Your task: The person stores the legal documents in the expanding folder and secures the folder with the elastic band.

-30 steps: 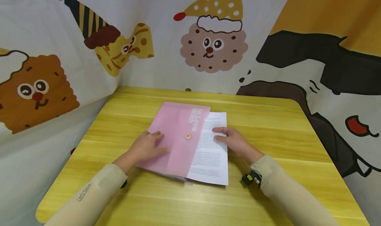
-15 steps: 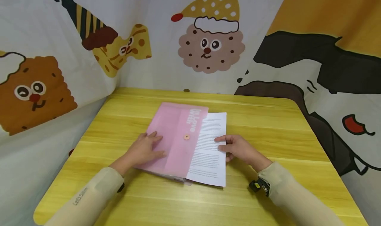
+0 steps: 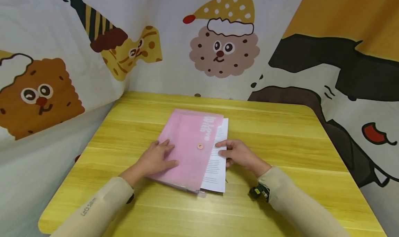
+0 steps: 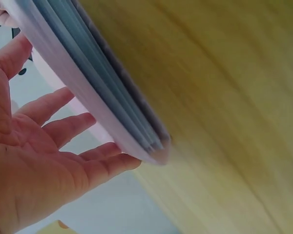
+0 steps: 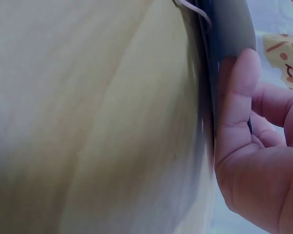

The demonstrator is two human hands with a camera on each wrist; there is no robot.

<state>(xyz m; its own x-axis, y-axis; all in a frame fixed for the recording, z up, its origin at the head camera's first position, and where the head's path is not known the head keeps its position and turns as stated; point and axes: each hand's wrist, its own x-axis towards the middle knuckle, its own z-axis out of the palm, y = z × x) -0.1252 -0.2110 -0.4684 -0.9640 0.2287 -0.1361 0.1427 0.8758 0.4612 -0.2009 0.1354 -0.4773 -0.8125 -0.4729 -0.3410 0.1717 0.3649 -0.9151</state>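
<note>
A pink translucent file folder with white lettering and a small round button lies on the table. My left hand rests on the folder's left part with its fingers spread. In the left wrist view, layered inner pockets show along the folder's edge. A sheet of printed paper sticks out from under the flap on the right side, the remainder hidden inside. My right hand pinches the paper's right edge, thumb on top and other fingers beneath. In the right wrist view, the paper bends slightly above the fingers.
The yellow wood-grain table extends around the folder on every side. A white cloth with cartoon food prints hangs behind it. A thin pale cord shows near the paper in the right wrist view.
The printed paper has slid left into the folder, leaving a narrower strip outside. My right hand has taken hold of its edge and moved left with it. My left hand has stayed on the folder.
</note>
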